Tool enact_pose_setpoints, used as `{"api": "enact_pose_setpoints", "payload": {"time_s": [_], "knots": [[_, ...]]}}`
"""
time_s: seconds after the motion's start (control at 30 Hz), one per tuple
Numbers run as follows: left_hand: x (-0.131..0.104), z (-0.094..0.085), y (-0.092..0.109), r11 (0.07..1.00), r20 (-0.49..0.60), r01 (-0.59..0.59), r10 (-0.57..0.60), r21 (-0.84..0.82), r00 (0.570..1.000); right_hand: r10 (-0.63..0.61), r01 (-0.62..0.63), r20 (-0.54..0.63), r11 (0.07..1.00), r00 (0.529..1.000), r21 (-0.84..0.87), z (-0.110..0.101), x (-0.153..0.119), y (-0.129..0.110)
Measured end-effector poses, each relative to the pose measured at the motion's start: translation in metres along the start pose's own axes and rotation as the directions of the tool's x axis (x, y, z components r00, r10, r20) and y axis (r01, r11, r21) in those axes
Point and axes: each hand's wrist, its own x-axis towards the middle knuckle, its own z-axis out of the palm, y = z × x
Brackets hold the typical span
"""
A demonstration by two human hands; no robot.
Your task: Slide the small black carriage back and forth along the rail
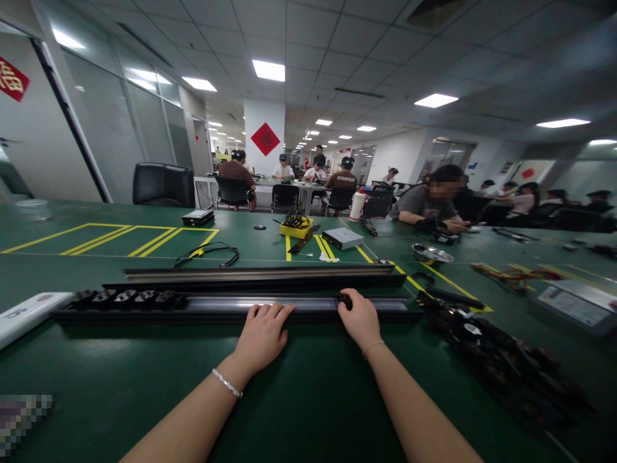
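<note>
A long black rail (308, 305) with a shiny inner channel lies crosswise in front of me. My left hand (263, 331) rests over its near edge, fingers stretched across it and thumb apart. Farther right, my right hand (360, 319) pinches a small black piece (345, 300) at the channel; its exact kind is hard to make out. Several black pieces (125, 298) with light tops sit in a row in the rail's left end. Just behind lies a second long black rail (260, 275).
Right of the rails is a dark heap of black parts (501, 360), with a metal box (578, 305) beyond. A white object (31, 315) lies at left. Farther back are a yellow tray with cables (296, 228), a grey box (342, 238), a metal bowl (432, 253) and a seated person (429, 199).
</note>
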Motion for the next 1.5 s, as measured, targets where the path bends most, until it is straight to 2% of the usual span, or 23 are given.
{"api": "enact_pose_setpoints", "payload": {"time_s": [0.53,1.07,1.5], "knots": [[0.0004,-0.0004,0.0003,1.000,0.010,0.012,-0.012,-0.008,1.000,0.035,-0.035,-0.014,0.999,0.999,0.015,-0.0026,0.0017,-0.0030],[0.0001,-0.0032,0.0012,1.000,0.029,0.015,-0.015,-0.008,0.999,0.079,-0.079,0.020,0.997,0.997,0.017,-0.0059,0.0017,-0.0053],[0.0004,-0.0031,0.0011,1.000,0.015,0.014,-0.014,-0.008,1.000,0.067,-0.067,-0.001,0.998,0.998,-0.013,-0.0043,0.0017,-0.0037]]}}
